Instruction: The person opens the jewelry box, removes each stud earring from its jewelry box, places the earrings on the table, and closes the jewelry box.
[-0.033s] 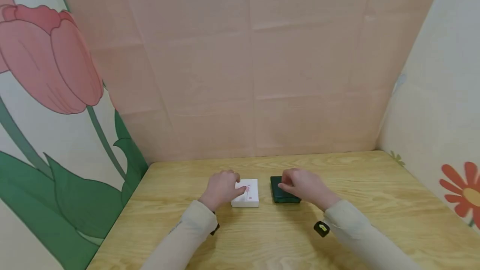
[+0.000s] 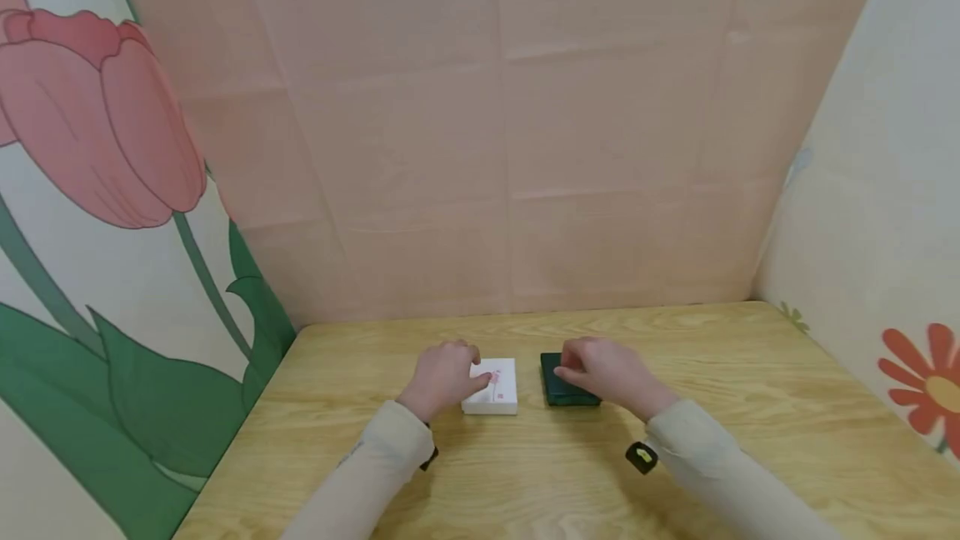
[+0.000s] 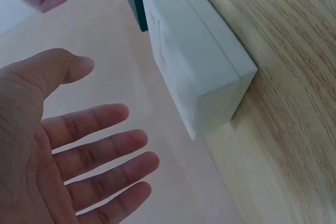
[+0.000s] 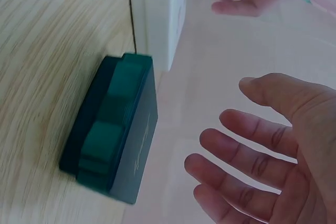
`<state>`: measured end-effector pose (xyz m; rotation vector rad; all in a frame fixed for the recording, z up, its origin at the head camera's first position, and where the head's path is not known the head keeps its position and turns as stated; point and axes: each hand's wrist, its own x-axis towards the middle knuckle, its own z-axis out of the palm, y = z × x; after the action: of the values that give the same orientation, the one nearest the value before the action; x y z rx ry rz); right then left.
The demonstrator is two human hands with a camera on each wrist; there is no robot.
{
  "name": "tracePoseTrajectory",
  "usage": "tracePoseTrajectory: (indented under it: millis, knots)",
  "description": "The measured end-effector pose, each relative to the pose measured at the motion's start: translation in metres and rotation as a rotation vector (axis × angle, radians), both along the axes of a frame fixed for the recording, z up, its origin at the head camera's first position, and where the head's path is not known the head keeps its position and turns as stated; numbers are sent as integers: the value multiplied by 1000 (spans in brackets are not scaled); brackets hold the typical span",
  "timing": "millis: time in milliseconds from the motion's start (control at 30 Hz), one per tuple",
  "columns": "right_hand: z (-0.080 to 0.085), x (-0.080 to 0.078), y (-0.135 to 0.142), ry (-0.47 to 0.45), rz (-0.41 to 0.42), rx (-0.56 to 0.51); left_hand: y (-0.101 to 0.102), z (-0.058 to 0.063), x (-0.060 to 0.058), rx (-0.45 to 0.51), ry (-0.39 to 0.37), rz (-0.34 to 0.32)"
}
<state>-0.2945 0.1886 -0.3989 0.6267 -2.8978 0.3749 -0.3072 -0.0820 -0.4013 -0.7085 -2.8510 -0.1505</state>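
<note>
A small white box (image 2: pixel 500 386) with a pink print on its lid lies flat on the wooden table. To its right is a dark green box (image 2: pixel 564 390), with a ribbon-like band along its side in the right wrist view. My left hand (image 2: pixel 442 375) hovers just above and left of the white box, fingers spread and apart from it. Over the green box hovers my right hand (image 2: pixel 606 367), its fingers loosely bent and holding nothing. In the wrist views, a gap shows between each hand and the box nearest to it.
The wooden table (image 2: pixel 480 482) reaches back to a pink cloth backdrop (image 2: pixel 495 148). A tulip-printed cloth (image 2: pixel 97 123) hangs at the left, a flower-printed one (image 2: pixel 885 215) at the right. Each wrist wears a small black device.
</note>
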Motion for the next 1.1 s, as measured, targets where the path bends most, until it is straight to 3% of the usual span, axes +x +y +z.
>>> tracePoseTrajectory:
  millis: [233, 367, 533, 767, 933, 1033, 1100]
  knots:
    - [1, -9, -28, -9, 59, -80, -7, -2, -11, 47, -136, 14]
    - [-3, -14, -48, -79, 75, -127, -13, -6, -18, 95, -220, 16]
    - [-12, -20, -70, -205, 52, -136, -23, -21, -32, 194, -330, -61]
    - [-26, -24, -87, -287, 64, -131, -28, -39, -42, 344, -505, -143]
    - [-39, -32, -94, -297, 44, -112, -27, -46, -43, 339, -546, -175]
    - [-44, -37, -100, -301, 0, -74, -26, -49, -43, 320, -542, -197]
    - [-44, -36, -97, -299, 16, -68, -25, -51, -44, 297, -532, -200]
